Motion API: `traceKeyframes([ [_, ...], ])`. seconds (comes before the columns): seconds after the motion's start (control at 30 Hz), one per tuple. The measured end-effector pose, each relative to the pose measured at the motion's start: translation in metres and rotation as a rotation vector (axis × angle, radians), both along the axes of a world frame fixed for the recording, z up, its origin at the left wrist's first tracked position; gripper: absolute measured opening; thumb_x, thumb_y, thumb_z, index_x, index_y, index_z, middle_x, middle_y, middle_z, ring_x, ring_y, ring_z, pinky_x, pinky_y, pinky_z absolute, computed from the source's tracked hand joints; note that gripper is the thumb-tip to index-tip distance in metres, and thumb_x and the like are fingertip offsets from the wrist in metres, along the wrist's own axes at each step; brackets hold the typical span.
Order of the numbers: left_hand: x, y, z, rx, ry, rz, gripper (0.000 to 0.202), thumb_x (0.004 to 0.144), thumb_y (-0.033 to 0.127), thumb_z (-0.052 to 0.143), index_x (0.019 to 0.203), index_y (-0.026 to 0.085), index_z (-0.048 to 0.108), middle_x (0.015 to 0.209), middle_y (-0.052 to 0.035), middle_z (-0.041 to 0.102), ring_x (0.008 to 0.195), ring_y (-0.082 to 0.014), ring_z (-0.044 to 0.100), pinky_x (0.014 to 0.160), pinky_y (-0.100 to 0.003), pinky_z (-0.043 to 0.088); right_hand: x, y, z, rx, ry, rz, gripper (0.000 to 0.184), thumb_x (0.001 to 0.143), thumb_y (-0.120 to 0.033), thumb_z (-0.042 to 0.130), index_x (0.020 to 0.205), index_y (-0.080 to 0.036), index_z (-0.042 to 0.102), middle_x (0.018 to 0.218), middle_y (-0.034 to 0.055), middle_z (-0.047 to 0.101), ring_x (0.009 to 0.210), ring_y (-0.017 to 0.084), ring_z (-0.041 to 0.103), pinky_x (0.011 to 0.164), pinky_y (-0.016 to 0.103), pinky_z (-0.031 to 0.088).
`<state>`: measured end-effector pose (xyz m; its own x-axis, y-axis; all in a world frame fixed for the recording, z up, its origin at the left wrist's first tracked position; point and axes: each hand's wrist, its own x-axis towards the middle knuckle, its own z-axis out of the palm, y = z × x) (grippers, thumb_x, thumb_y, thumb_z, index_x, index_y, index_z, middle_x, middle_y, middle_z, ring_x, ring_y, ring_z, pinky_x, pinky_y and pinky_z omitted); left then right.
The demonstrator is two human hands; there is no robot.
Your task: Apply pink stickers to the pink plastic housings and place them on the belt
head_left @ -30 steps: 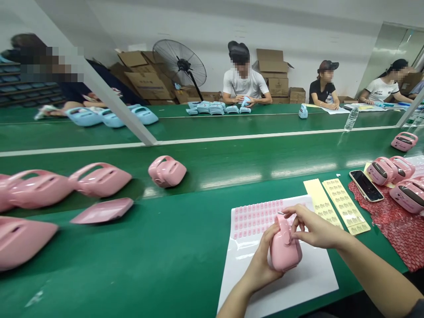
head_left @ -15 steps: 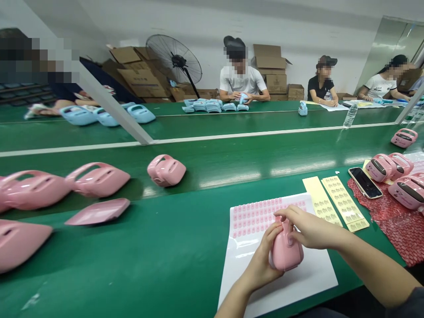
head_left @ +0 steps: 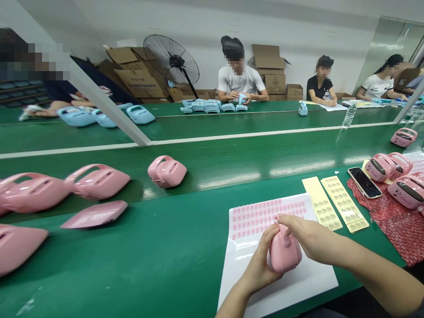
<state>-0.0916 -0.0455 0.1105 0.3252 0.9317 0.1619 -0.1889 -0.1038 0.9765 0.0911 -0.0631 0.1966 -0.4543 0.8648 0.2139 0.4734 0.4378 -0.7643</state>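
My left hand (head_left: 260, 260) grips a small pink plastic housing (head_left: 284, 252) from its left side, holding it just above a white backing sheet (head_left: 308, 280). My right hand (head_left: 309, 238) rests over the housing's top, fingertips pressed on its upper face. Rows of small pink stickers (head_left: 258, 216) cover the far part of that sheet. Whether a sticker sits under my fingertips is hidden.
Two yellowish sticker strips (head_left: 344, 203) and a phone (head_left: 364, 182) lie to the right, by finished pink units (head_left: 387, 167) on red wrap (head_left: 397, 225). More pink housings (head_left: 167, 171) lie left on the green belt (head_left: 198, 238). Several people sit at the far table with blue housings (head_left: 139, 114).
My right hand has dropped from a raised pinch above the housing to lie flat over its top. Both hands and the housing sank slightly toward the sheet.
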Motion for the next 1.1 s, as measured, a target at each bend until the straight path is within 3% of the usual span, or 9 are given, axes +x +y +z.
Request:
traceKeyframes([
  [0.27,-0.002,0.000,-0.006,-0.032,-0.034,-0.007,0.068,0.038,-0.003,0.073,0.102,0.019,0.065,0.117,-0.0145,0.057,0.119,-0.0356,0.043,0.105,-0.051,0.022,0.000,-0.001,-0.016,0.090,0.110,-0.106,0.057,0.081,-0.011,0.044,0.135,-0.026,0.033,0.142,0.0052,0.034,0.130,0.021,0.031,0.103,0.042,0.034],
  [0.4,-0.005,0.002,-0.018,0.194,0.135,-0.113,0.077,0.047,0.001,0.069,0.118,0.026,0.053,0.130,-0.0119,0.047,0.124,-0.0361,0.037,0.103,-0.055,0.024,0.000,0.014,-0.027,-0.109,0.058,-0.106,0.077,0.073,-0.024,0.061,0.139,-0.019,0.021,0.145,0.0136,0.025,0.132,0.026,0.025,0.106,0.048,0.026],
  [0.53,-0.008,0.000,-0.025,0.342,0.310,-0.144,0.085,0.053,0.006,0.068,0.128,0.031,0.040,0.134,-0.0114,0.041,0.125,-0.0355,0.034,0.101,-0.053,0.030,0.004,0.035,-0.046,-0.269,0.157,-0.180,0.076,0.075,-0.036,0.058,0.138,-0.017,0.020,0.143,0.0156,0.028,0.129,0.026,0.030,0.104,0.047,0.025],
  [0.6,-0.011,-0.003,-0.021,0.281,0.240,-0.145,0.084,0.053,0.014,0.073,0.128,0.030,0.038,0.132,-0.0129,0.043,0.121,-0.0368,0.040,0.097,-0.053,0.034,0.007,0.043,-0.058,-0.350,0.238,-0.127,0.066,0.075,-0.039,0.058,0.132,-0.018,0.031,0.131,0.0141,0.045,0.120,0.025,0.041,0.097,0.044,0.034],
  [0.7,-0.013,-0.009,-0.012,0.100,0.020,-0.198,0.093,0.049,0.033,0.080,0.131,0.029,0.034,0.128,-0.0145,0.047,0.113,-0.0384,0.047,0.091,-0.051,0.041,0.008,0.051,-0.074,-0.516,0.321,0.004,0.050,0.071,-0.040,0.061,0.114,-0.020,0.047,0.087,0.0037,0.060,0.079,0.018,0.059,0.066,0.031,0.046],
  [0.8,-0.010,-0.011,-0.009,-0.044,-0.078,-0.119,0.101,0.042,0.039,0.083,0.131,0.028,0.036,0.128,-0.0136,0.049,0.115,-0.0391,0.045,0.092,-0.049,0.041,0.008,0.057,-0.075,-0.602,0.435,-0.035,0.038,0.071,-0.037,0.057,0.105,-0.023,0.047,0.066,-0.0065,0.049,0.043,0.007,0.042,0.040,0.019,0.031],
  [0.87,-0.005,-0.009,-0.017,-0.131,-0.083,0.062,0.093,0.047,0.039,0.081,0.129,0.028,0.039,0.129,-0.0126,0.048,0.118,-0.0366,0.044,0.094,-0.046,0.040,0.010,0.066,-0.067,-0.542,0.494,-0.173,0.034,0.071,-0.034,0.054,0.102,-0.024,0.044,0.064,-0.0084,0.045,0.037,0.005,0.036,0.034,0.018,0.024],
  [0.97,-0.002,-0.002,-0.038,-0.243,-0.052,0.247,0.066,0.062,0.046,0.071,0.120,0.026,0.048,0.116,-0.0114,0.057,0.109,-0.0299,0.053,0.092,-0.042,0.043,0.017,0.094,-0.049,-0.300,0.449,-0.402,0.040,0.067,-0.028,0.053,0.104,-0.023,0.040,0.065,-0.0086,0.046,0.039,0.007,0.041,0.036,0.019,0.029],
  [1.1,-0.010,0.004,-0.052,-0.260,0.086,0.162,0.039,0.065,0.046,0.067,0.095,0.021,0.062,0.088,-0.0082,0.065,0.091,-0.0250,0.061,0.085,-0.036,0.048,0.025,0.154,-0.040,-0.001,0.238,-0.736,0.048,0.062,-0.020,0.053,0.110,-0.021,0.043,0.068,-0.0061,0.052,0.052,0.012,0.053,0.052,0.024,0.042],
])
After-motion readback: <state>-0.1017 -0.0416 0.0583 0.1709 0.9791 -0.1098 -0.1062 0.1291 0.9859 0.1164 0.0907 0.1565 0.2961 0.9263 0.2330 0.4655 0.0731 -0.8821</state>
